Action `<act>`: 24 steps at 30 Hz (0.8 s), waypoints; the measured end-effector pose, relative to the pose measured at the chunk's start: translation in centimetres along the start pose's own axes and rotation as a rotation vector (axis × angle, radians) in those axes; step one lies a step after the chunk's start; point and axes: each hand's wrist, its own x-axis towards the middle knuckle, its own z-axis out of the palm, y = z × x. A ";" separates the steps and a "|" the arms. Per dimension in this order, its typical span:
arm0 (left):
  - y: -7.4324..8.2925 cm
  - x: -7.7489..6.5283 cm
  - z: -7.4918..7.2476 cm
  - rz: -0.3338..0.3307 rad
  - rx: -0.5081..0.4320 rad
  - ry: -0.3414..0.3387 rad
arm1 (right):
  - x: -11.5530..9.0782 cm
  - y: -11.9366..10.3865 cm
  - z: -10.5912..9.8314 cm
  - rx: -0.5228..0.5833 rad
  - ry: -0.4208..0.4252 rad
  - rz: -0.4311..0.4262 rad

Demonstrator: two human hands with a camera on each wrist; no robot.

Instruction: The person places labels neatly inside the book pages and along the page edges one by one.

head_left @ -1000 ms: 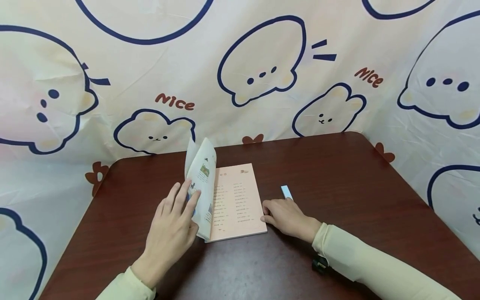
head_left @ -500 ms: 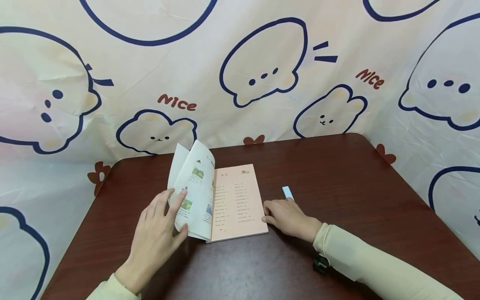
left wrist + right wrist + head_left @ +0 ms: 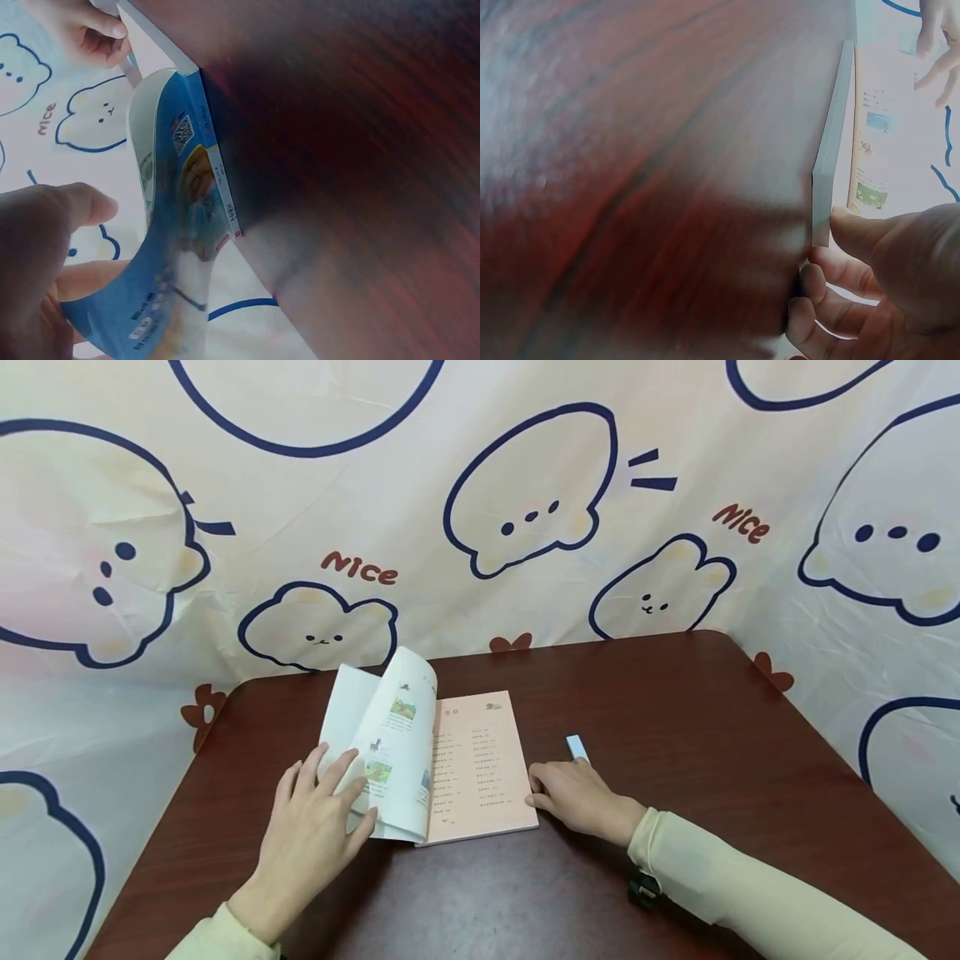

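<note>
A book (image 3: pixel 480 777) lies on the table, its pink contents page bared on the right. Its cover and front leaves (image 3: pixel 401 727), printed with small animal pictures, curve up and over to the left. My left hand (image 3: pixel 307 827) spreads its fingers on these turned leaves. In the left wrist view the blue outer cover (image 3: pixel 161 262) bends past the fingers, and the thumb stands apart from it. My right hand (image 3: pixel 573 797) holds the book's right edge near the lower corner; in the right wrist view the thumb (image 3: pixel 855 229) presses the edge and the other fingers curl beside it.
A light blue stick-like item (image 3: pixel 576 747) lies just beyond the right hand, partly hidden by it. The dark wooden table (image 3: pixel 675 718) reaches back to a cartoon-printed cloth (image 3: pixel 420 485). A black strap-like device (image 3: pixel 643 889) sits under the right sleeve.
My left hand has moved left and down with the turned leaves, which have swung further left and lower. The right hand has stayed at the book's edge.
</note>
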 end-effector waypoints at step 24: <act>-1.8 0.2 -1.9 -0.051 -0.080 -0.400 | 0.1 0.4 0.2 0.038 0.006 -0.030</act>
